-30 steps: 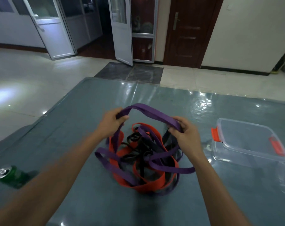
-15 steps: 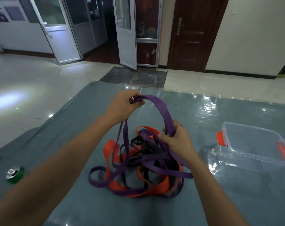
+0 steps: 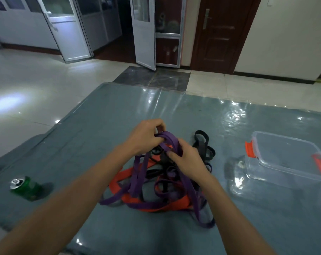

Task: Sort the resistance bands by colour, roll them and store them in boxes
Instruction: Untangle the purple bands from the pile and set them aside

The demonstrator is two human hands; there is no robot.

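Both hands are up over the tangle, close together. The left hand (image 3: 145,137) is closed, fingers curled round a bunched loop of the purple band (image 3: 169,139) at its highest point. The right hand (image 3: 187,159), just beside it and a little nearer the person, is pinched shut on the same purple strap where it drops away from the left.

Below and between the hands lies the heap: purple lengths trailing toward the person, a wide orange band (image 3: 137,198) flat underneath, and thin black bands (image 3: 202,142) spilling out beyond the right hand. All of it sits on the worktop (image 3: 93,129), which wears a glossy clear film.

These look like soft, limp, light rubbery loops. They drape wherever they fall, and I'd expect them to grip each other, so a hard tug would likely drag the orange and black along. The best hold, I'd say, is right at a free bend of one colour, feeding it hand over hand and letting the rest slide off. For rolling, a flat end pinched between thumb and fingers should start the coil; let go and it will probably spring loose.

Well off to the right of the right hand waits a clear box (image 3: 286,155) with orange clips, with nothing visible in it. Far out past the left forearm stands a green can (image 3: 25,187).
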